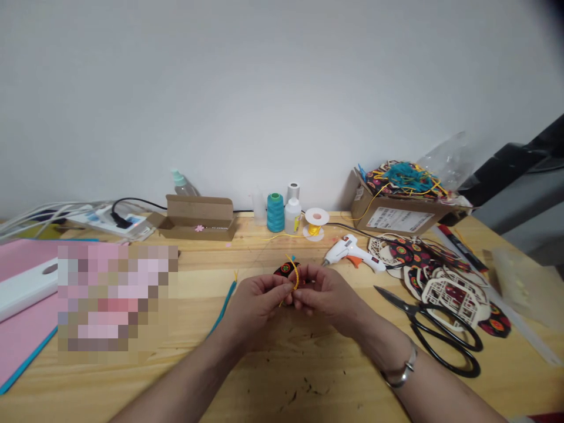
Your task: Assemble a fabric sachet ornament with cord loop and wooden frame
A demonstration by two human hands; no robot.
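Note:
Both hands meet over the middle of the table. My left hand (263,296) pinches a yellow braided cord (295,274) near its lower part. Fingers of my right hand (324,291) close on the same cord from the other side. The cord stands up in a short curve between the fingertips, with a thin tail below. Just behind the hands lies a dark piece of patterned fabric (285,268), partly hidden by the fingers. A teal cord (225,305) with a yellow end rests left of my left hand, partly covered by the forearm.
Black scissors (423,317) lie at right, beside wooden cut-outs (453,296). Behind are a white glue gun (352,251), a yellow thread spool (316,217), a teal thread cone (275,212), a bottle (292,216), an open small box (200,218) and a filled carton (392,214).

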